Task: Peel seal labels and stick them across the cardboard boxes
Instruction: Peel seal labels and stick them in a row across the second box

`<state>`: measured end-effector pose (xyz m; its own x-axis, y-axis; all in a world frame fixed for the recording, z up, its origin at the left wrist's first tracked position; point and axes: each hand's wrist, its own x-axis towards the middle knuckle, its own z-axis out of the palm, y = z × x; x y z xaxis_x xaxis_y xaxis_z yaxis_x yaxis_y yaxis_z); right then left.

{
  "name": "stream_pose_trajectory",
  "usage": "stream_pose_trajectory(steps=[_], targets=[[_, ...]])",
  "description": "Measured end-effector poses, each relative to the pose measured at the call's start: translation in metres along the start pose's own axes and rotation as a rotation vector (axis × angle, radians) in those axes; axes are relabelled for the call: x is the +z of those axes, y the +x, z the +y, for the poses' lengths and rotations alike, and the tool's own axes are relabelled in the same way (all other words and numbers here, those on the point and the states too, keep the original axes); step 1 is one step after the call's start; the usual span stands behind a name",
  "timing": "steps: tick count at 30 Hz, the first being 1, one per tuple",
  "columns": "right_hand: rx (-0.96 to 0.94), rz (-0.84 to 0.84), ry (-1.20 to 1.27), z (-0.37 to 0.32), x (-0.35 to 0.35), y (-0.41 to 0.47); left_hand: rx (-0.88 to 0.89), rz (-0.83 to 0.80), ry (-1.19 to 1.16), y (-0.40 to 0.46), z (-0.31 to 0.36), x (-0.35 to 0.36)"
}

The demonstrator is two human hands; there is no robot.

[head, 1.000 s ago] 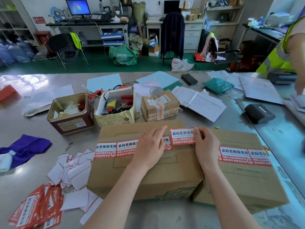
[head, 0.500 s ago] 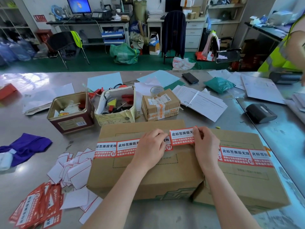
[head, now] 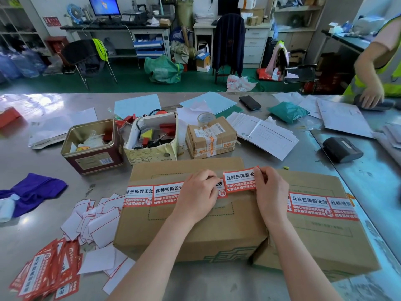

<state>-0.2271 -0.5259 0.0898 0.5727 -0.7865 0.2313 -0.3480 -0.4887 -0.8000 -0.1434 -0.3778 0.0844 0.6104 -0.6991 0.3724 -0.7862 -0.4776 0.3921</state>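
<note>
left hand (head: 198, 191) hiding label (head: 220, 189) text — right box (head: 321, 240) corner cut off

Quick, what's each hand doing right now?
Left hand: pressing flat on the stuck labels on the box.
Right hand: pinching the new seal label.

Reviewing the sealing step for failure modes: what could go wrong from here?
1. The seal label pinched by the right hand sits higher than the stuck strip, so it may go down crooked.
2. The left hand covers the overlap, so a crease there could go unnoticed.
3. The label nears the gap between the left box and right box; it may bridge both.
</note>
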Motion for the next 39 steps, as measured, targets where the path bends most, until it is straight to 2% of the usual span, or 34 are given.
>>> stream_pose_trajectory(steps=[21,32,39], targets=[[-0.042,-0.071,-0.052,0.0005,-0.0025,-0.0002,0.009,-0.011,0.000,0.0001,0.0000,0.0001],[-0.064,-0.073,-0.075,-0.0001,-0.0017,-0.0001,0.041,-0.056,0.154,0.0010,-0.0028,0.0036],[-0.061,-0.070,-0.092,0.0004,-0.0005,0.0000,0.036,-0.056,0.165,-0.0007,-0.0014,0.0010]])
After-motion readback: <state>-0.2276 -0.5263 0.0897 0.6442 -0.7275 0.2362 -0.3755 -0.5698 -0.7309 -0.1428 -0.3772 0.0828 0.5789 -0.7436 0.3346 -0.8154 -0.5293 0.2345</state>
